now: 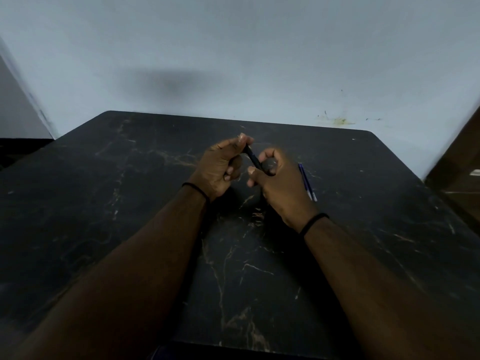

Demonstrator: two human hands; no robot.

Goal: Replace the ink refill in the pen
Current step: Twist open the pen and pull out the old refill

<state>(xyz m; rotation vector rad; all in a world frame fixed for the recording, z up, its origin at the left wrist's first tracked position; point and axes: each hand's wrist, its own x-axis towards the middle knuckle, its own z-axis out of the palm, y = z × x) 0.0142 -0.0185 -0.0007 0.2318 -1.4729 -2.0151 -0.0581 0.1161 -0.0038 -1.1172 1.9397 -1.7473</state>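
Both hands, left hand [220, 165] and right hand [278, 183], pinch the black pen [253, 158]; twist steadily, keeping it level above the desk [130, 203].

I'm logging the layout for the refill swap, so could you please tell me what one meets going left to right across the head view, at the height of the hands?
Left hand → pen, gripped by both hands above the table → right hand → refills lying on the table.
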